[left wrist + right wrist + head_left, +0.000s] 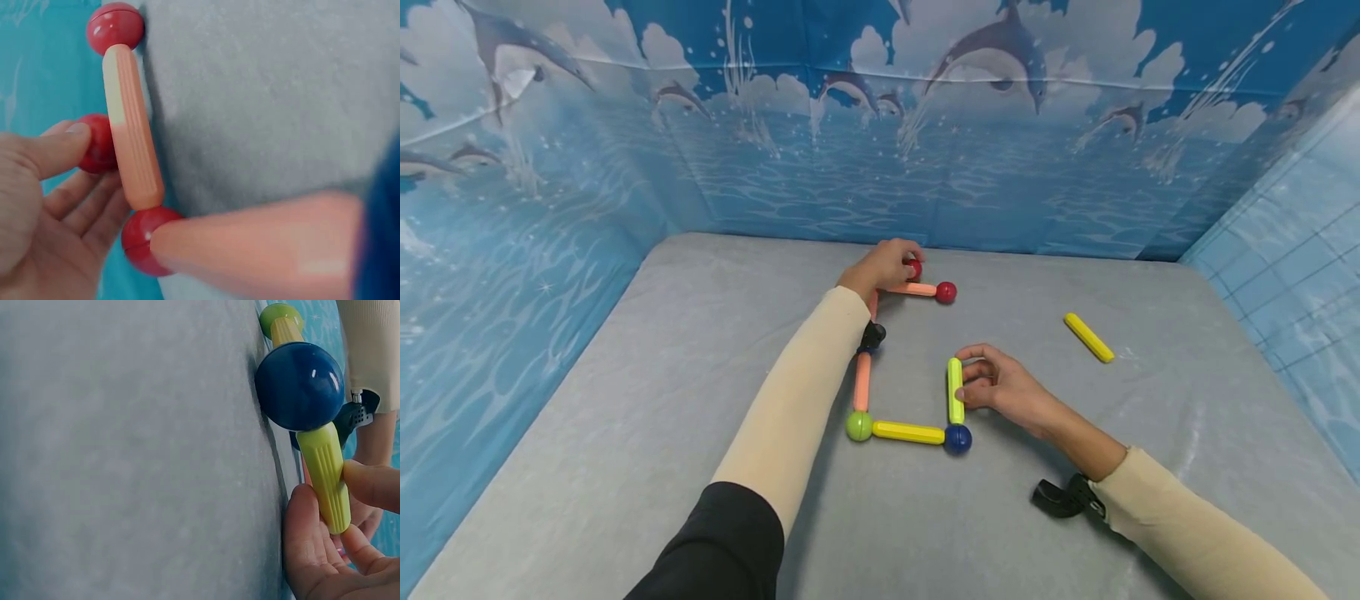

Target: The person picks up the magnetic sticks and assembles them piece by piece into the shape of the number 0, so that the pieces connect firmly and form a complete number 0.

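My left hand (886, 263) pinches a red ball (99, 144) between thumb and fingers, beside an orange rod (134, 125). That rod joins a red ball (946, 292) at one end and a corner red ball (149, 240) at the other, hidden in the head view. From the corner, orange rods (862, 383) run towards me past a blue ball, mostly covered by the wrist camera, to a green ball (859, 426). A yellow rod (910, 432) links this to a blue ball (958, 439). My right hand (1007, 392) pinches the lime rod (325, 478) attached there.
A loose yellow rod (1088, 337) lies on the grey cloth-covered table (1150, 433), right of the outline. A blue dolphin-print curtain (850, 183) borders the table's far edge and left side. My left forearm (797, 400) crosses left of the outline.
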{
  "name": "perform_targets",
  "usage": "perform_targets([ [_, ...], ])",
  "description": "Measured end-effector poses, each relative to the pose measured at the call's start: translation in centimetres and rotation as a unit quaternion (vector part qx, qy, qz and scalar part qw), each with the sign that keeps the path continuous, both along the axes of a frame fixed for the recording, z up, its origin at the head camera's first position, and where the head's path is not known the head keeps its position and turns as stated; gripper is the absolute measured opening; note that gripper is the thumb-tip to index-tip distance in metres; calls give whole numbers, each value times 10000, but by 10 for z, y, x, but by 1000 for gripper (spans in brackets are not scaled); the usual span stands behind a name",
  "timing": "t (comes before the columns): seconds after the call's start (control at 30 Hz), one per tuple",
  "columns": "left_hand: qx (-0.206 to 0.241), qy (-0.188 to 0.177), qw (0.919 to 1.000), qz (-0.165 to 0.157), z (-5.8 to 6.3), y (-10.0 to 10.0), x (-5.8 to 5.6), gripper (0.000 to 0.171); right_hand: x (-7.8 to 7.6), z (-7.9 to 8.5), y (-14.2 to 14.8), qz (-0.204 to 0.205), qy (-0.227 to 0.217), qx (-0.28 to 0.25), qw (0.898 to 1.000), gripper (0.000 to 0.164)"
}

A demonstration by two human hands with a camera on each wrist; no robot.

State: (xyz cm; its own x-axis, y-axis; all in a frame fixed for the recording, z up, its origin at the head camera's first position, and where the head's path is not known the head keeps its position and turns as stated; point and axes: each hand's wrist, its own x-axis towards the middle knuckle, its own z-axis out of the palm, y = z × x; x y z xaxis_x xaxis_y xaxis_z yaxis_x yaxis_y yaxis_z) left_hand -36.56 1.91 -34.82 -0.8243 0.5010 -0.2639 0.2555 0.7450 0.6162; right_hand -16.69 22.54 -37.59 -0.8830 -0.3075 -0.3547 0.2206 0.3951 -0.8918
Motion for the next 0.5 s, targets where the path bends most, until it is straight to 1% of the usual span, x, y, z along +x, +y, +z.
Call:
perform_targets([
  [0.1, 390, 201, 9990, 95, 4, -5, 1, 35, 0, 0, -2, 34, -4, -4, 10000, 61],
  [0.17, 575, 411, 9975, 58, 8, -9, 3, 35, 0, 0, -2, 30, -41, 10, 10000, 63],
  [0.27, 585, 624, 9963, -89, 17, -13, 8, 38, -1, 0, -2, 36, -84, 93, 9999, 66],
  [0.33, 553, 682, 9959, -235, 21, -17, 13, 40, -1, 0, -2, 24, -109, 122, 9999, 66],
  [0.43, 509, 546, 9962, -444, 25, -25, 22, 41, -2, -1, -1, 13, -136, 39, 9999, 63],
  [0.5, 541, 373, 9962, -565, 25, -31, 30, 40, -2, -1, -2, 14, -167, -72, 9998, 63],
])
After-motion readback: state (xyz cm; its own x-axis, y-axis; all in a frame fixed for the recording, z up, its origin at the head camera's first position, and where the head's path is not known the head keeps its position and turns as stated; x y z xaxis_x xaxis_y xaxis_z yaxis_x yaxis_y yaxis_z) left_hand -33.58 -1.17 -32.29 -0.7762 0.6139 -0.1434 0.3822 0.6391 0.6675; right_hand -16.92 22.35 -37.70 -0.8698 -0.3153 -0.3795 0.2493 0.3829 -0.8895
